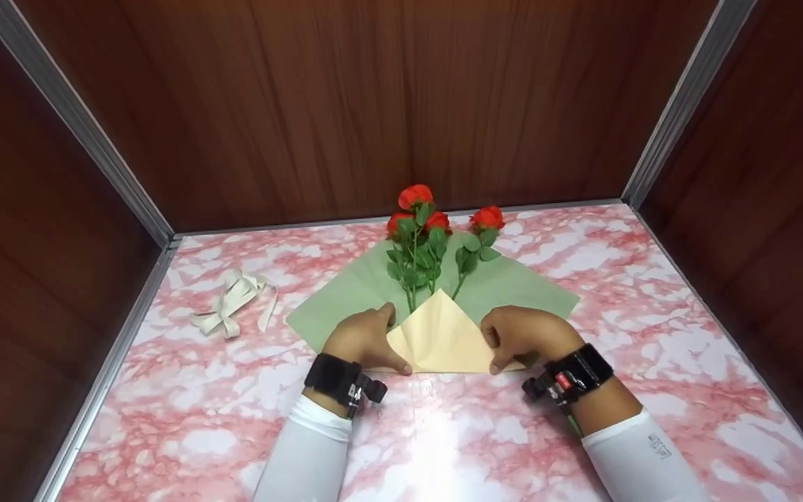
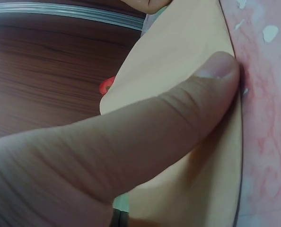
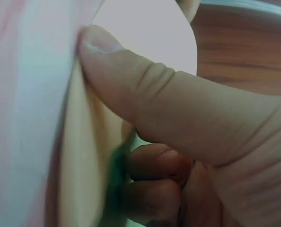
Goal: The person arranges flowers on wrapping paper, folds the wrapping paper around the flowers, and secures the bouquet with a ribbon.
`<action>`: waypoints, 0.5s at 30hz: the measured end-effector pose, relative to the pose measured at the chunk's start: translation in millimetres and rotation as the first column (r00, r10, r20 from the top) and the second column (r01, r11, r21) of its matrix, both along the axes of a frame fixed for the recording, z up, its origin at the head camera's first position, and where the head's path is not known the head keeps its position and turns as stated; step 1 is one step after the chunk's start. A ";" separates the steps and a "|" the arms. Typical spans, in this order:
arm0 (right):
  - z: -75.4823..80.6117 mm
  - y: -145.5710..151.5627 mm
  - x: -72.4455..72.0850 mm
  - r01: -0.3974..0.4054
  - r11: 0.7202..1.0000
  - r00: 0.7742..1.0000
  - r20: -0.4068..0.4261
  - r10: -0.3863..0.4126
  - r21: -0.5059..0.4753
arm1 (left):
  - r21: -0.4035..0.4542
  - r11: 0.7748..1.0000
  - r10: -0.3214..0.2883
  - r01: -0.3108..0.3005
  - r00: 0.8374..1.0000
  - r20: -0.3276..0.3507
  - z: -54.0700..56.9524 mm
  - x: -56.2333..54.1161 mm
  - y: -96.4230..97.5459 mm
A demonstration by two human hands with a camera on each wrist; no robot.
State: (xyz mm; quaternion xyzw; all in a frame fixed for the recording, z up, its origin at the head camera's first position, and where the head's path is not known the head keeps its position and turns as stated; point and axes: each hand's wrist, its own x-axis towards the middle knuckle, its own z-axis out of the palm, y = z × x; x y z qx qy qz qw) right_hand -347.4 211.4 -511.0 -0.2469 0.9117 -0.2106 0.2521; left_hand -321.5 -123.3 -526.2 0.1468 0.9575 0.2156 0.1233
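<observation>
The left hand (image 2: pixel 112 142) lies across the cream paper (image 2: pixel 173 52), its thumb on the sheet and the thumb tip at the straight near edge. On the near side of that edge is the pink-and-white marbled tabletop (image 2: pixel 268 127). Part of the right hand (image 2: pixel 147 4) shows toward the right. On the far side, a red flower (image 2: pixel 105 85) (only a sliver of it) peeks past the paper, with the brown wood-grained wall (image 2: pixel 46 80) and a metal strip (image 2: pixel 65 11) farther off.
</observation>
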 end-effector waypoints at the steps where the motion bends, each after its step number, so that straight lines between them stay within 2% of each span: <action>1: -0.4 2.4 -1.0 -0.004 1.000 1.000 0.000 0.004 0.001 | 0.007 1.000 -0.001 0.001 1.000 0.005 0.2 -0.1 -0.8; 15: -1.2 11.9 -6.5 -0.032 0.999 0.999 -0.005 0.032 0.027 | 0.067 0.998 -0.016 0.012 0.998 0.064 2.0 -7.7 -27.5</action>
